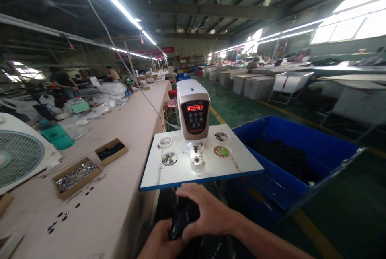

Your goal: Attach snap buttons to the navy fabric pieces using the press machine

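Observation:
A dark cloth piece [185, 212] with small white lettering is held low in front of me, below the front edge of a white table [181, 176]. My left hand [164, 239] grips its lower left side, thumb pressed on it. My right hand [208, 210] curves over it from the right, fingers and thumb closed around it. More dark lettered cloth hangs beneath my hands. Beyond them stands a white button-fastening machine [194, 110] with a red number display and a small lower die [196, 162]. The cloth is apart from the die.
Round wells in the table hold metal parts [169, 159] and brass-coloured pieces [222, 151]. A blue bin [271, 194] with dark cloth stands right. On the long left bench [120, 178] are a box of metal fasteners [76, 176], a box of black pieces [111, 150] and a fan [21, 154].

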A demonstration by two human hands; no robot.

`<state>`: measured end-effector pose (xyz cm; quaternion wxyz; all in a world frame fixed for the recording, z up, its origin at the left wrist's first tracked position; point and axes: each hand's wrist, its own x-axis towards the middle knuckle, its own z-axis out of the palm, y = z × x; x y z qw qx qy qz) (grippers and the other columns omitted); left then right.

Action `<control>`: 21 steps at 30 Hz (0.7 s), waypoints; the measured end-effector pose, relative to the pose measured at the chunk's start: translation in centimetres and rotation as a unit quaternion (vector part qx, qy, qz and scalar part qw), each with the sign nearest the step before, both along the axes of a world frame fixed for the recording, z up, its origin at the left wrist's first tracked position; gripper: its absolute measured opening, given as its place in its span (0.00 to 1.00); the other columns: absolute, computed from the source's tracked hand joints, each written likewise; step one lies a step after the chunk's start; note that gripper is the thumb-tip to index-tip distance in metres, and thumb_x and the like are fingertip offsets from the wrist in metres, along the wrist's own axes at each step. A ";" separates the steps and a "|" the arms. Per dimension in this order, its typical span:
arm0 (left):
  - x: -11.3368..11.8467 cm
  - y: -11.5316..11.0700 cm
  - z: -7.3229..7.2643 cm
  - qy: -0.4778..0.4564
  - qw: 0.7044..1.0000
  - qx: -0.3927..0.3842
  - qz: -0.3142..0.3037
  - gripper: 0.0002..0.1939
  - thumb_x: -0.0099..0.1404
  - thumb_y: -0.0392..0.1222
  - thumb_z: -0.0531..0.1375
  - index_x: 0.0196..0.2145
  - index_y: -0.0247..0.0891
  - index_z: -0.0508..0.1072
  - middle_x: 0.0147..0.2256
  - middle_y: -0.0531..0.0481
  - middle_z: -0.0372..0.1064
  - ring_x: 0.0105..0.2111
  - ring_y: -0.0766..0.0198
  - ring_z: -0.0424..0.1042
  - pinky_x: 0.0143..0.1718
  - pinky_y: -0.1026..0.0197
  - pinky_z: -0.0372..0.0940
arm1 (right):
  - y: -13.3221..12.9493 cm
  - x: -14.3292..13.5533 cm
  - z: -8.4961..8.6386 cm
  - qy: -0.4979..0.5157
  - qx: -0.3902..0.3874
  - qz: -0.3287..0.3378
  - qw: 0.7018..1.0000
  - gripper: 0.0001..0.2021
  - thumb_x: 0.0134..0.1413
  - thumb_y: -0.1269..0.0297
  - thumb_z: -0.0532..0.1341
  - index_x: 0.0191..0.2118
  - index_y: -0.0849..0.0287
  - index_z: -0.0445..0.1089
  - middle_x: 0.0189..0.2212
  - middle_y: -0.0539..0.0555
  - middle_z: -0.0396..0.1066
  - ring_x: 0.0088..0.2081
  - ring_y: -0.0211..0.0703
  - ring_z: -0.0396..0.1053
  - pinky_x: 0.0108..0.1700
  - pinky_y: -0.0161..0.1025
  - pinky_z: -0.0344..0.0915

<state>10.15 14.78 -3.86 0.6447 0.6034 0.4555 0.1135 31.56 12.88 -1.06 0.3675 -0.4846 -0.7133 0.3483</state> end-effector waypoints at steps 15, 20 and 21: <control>7.0 9.8 2.2 -0.053 0.990 0.032 -0.127 0.20 0.55 0.54 0.64 0.35 0.33 0.76 0.26 0.53 0.67 0.27 0.65 0.60 0.31 0.64 0.55 | 3.7 5.9 -2.1 0.057 -0.162 -0.069 0.983 0.11 0.55 0.56 0.63 0.33 0.59 0.73 0.24 0.46 0.68 0.27 0.38 0.62 0.29 0.33 0.54; 9.7 13.4 1.9 -0.044 0.990 0.060 -0.122 0.18 0.55 0.53 0.64 0.34 0.32 0.75 0.25 0.55 0.66 0.25 0.67 0.59 0.30 0.64 0.53 | 6.9 7.7 -2.5 0.004 -0.084 -0.131 0.988 0.13 0.59 0.55 0.59 0.34 0.59 0.75 0.28 0.49 0.72 0.32 0.41 0.67 0.33 0.34 0.57; 10.3 14.0 1.7 -0.033 0.989 0.075 -0.123 0.18 0.55 0.52 0.63 0.33 0.32 0.75 0.24 0.55 0.64 0.24 0.67 0.58 0.29 0.64 0.52 | 7.5 8.1 -2.6 -0.010 -0.071 -0.141 0.987 0.13 0.59 0.55 0.59 0.34 0.59 0.75 0.29 0.49 0.73 0.33 0.42 0.68 0.34 0.35 0.58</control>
